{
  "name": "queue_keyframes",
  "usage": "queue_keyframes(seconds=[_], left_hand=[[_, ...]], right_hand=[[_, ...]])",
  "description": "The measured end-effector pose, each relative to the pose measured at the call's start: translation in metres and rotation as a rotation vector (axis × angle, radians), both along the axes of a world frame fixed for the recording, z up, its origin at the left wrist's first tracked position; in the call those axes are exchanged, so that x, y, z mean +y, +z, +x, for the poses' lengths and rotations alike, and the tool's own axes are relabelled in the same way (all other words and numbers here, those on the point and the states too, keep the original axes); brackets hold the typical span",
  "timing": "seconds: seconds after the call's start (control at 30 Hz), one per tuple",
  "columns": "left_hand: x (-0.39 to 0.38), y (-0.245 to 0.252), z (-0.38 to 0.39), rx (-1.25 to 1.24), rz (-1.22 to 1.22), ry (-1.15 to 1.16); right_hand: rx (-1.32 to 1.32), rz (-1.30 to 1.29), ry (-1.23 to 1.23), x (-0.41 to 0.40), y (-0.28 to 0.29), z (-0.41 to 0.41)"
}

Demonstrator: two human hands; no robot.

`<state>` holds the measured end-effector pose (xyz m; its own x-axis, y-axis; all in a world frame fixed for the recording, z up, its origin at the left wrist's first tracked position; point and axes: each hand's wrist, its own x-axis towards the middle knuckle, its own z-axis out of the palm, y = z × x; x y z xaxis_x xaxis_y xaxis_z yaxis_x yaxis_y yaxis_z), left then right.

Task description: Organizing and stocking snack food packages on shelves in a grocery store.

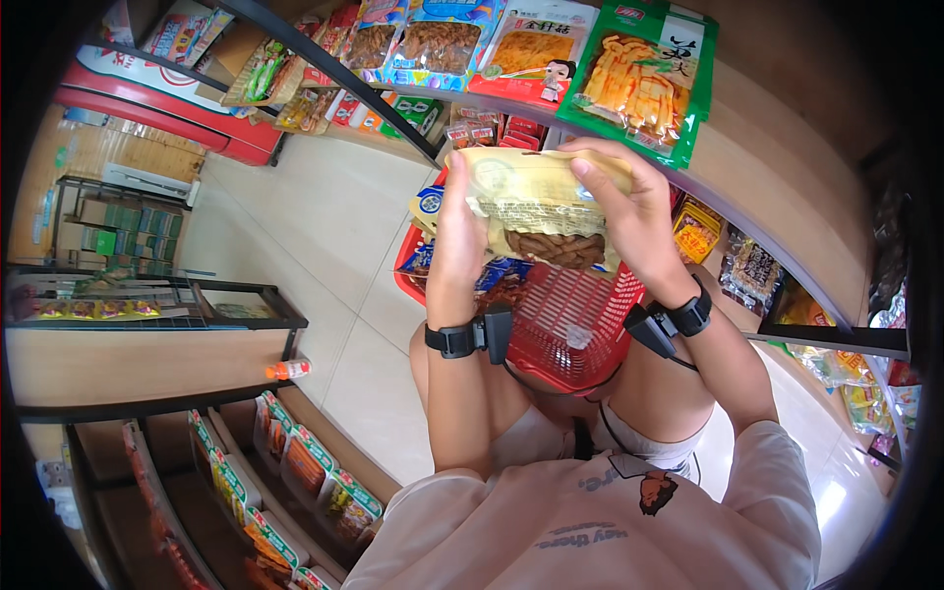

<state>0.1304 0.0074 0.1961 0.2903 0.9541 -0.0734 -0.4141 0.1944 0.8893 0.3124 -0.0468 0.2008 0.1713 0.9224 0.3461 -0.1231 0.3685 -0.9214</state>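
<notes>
A pale yellow plastic snack packet (542, 199) with small print and a window showing brown food is held up between both hands. My left hand (461, 228) grips one end, its thumb along the edge. My right hand (638, 206) has the other end, thumb on the face and fingers behind. Below the packet, a red plastic shopping basket (575, 317) rests by my knees. Blue snack packets (501, 274) lie in the basket's far left part, partly hidden by my left hand and the held packet.
Ahead, a wooden shelf (774, 192) carries large snack bags, including a green one (638, 81); smaller packets fill the level beneath. At left, an orange-capped bottle (287, 369) stands near a display unit. Another shelf rack (295, 435) with packets is at lower left, beside the tiled floor (295, 214).
</notes>
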Motion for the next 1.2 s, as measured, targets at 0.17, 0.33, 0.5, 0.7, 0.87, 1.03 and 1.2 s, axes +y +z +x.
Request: queue_keyframes(seconds=[0.17, 0.33, 0.5, 0.7, 0.87, 1.03, 1.2], left_hand=[[0.04, -0.015, -0.043, 0.324, -0.063, 0.274], [0.069, -0.034, -0.084, 0.087, -0.369, 0.521], [0.075, -0.053, -0.093, 0.166, -0.545, 0.588], [0.076, -0.07, -0.094, 0.208, -0.639, 0.631], [0.082, -0.089, -0.118, 0.004, -0.596, 0.445], [0.085, -0.108, -0.095, -0.079, -0.536, 0.315], [0.078, -0.118, -0.088, -0.057, -0.691, 0.335]], right_hand=[[-0.135, 0.067, -0.092, 0.027, -0.021, -0.013], [-0.362, 0.16, -0.136, 0.075, -0.045, -0.032], [-0.381, 0.029, 0.013, 0.103, -0.084, -0.05], [-0.432, 0.014, 0.042, 0.114, -0.102, -0.06], [-0.263, -0.056, 0.013, 0.115, -0.086, -0.063], [-0.292, 0.184, 0.021, 0.102, -0.086, -0.09], [-1.014, 0.052, 0.377, 0.083, -0.136, -0.112]])
